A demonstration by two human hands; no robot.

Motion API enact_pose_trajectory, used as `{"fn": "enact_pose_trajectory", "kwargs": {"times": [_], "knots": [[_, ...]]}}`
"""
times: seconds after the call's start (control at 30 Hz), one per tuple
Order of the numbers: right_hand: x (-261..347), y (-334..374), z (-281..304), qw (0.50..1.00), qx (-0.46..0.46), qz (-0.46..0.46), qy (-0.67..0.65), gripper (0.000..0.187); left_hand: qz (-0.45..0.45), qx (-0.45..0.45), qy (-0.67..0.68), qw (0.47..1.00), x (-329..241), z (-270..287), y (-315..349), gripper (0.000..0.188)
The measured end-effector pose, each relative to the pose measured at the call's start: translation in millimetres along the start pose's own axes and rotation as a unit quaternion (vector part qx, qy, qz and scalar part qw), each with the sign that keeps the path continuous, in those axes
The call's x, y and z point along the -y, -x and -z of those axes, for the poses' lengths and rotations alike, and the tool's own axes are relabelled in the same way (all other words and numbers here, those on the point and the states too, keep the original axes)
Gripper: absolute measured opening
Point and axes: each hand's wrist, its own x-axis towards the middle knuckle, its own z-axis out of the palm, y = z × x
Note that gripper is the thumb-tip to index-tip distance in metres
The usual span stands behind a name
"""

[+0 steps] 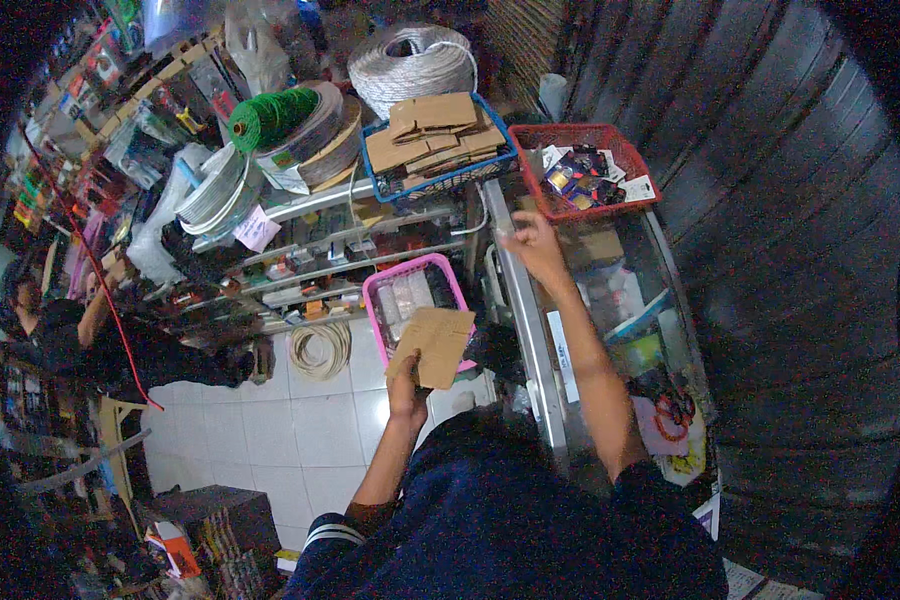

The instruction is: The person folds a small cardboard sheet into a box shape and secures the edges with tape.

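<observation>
My left hand is closed on a flat, rectangular piece of brown cardboard, thumb on its upper face. It is held over the near part of a pink plastic basket with clear and pale packets in it. My right hand is raised over the glass counter, just short of a red basket. Its fingers look apart, slightly smeared, and I see nothing in them. Small dark packages on white cards lie inside the red basket. A blue basket beside it carries stacked cardboard pieces.
Behind the blue basket sits a coil of whitish rope. Spools of green cord and cable stand to its left. A cable coil lies on the tiled floor. Another person is at far left. Corrugated metal runs along the right.
</observation>
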Motion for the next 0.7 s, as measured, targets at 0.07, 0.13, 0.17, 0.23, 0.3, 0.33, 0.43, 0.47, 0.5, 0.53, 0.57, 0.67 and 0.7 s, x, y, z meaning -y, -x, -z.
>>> {"fn": "enact_pose_trajectory", "kwargs": {"times": [0.07, 0.13, 0.17, 0.23, 0.3, 0.33, 0.43, 0.47, 0.5, 0.53, 0.57, 0.67, 0.7], "knots": [[-23.0, -32.2, 1.2, 0.992, -0.043, 0.081, 0.085, 0.05, -0.011, 0.059, -0.02, 0.998, -11.1, -17.8, 3.3, 0.049], [-24.7, -41.1, -8.6, 0.983, -0.052, 0.103, 0.145, 0.052, -0.023, 0.056, 0.005, 0.998, -19.0, -16.4, 0.1, 0.045], [-26.5, -39.9, -9.1, 0.978, -0.05, 0.085, 0.181, 0.051, -0.028, 0.056, 0.016, 0.998, -22.2, -15.5, -1.0, 0.043], [-32.5, -45.6, -3.9, 0.965, -0.053, 0.054, 0.252, 0.049, -0.017, 0.046, 0.056, 0.997, -31.7, -17.5, -2.2, 0.044], [-33.9, -45.0, 0.5, 0.959, -0.048, 0.07, 0.271, 0.044, -0.007, 0.043, 0.086, 0.995, -35.9, -13.9, -5.9, 0.044], [-32.8, -41.7, 0.3, 0.956, -0.043, 0.076, 0.281, 0.041, -0.004, 0.044, 0.096, 0.994, -36.7, -9.0, -9.1, 0.044], [-17.3, -38.7, -7.5, 0.921, -0.06, 0.172, 0.344, 0.037, -0.002, 0.041, 0.122, 0.992, -35.0, 2.6, -16.8, 0.044], [-4.1, -33.4, -15.1, 0.937, -0.038, 0.078, 0.339, 0.034, -0.009, 0.037, 0.136, 0.99, -34.6, 6.9, -14.2, 0.044], [-8.8, -30.7, -13.4, 0.927, -0.061, 0.104, 0.355, 0.034, -0.013, 0.04, 0.145, 0.989, -35.8, 4.8, -10.8, 0.044], [-13.8, -28.9, -12.9, 0.916, -0.082, 0.13, 0.371, 0.034, -0.009, 0.041, 0.161, 0.986, -36.7, 2.0, -8.1, 0.044], [-18.5, -27.4, -10.9, 0.904, -0.103, 0.155, 0.385, 0.034, -0.009, 0.046, 0.169, 0.984, -36.3, -2.5, -5.3, 0.044], [-16.6, -22.1, -14.9, 0.899, -0.147, 0.198, 0.362, 0.035, -0.014, 0.037, 0.17, 0.985, -46.2, -13.1, 8.1, 0.045], [-13.4, -22.7, -16.3, 0.895, -0.138, 0.196, 0.375, 0.036, -0.017, 0.026, 0.164, 0.986, -51.4, -18.9, 13.5, 0.045]]}}
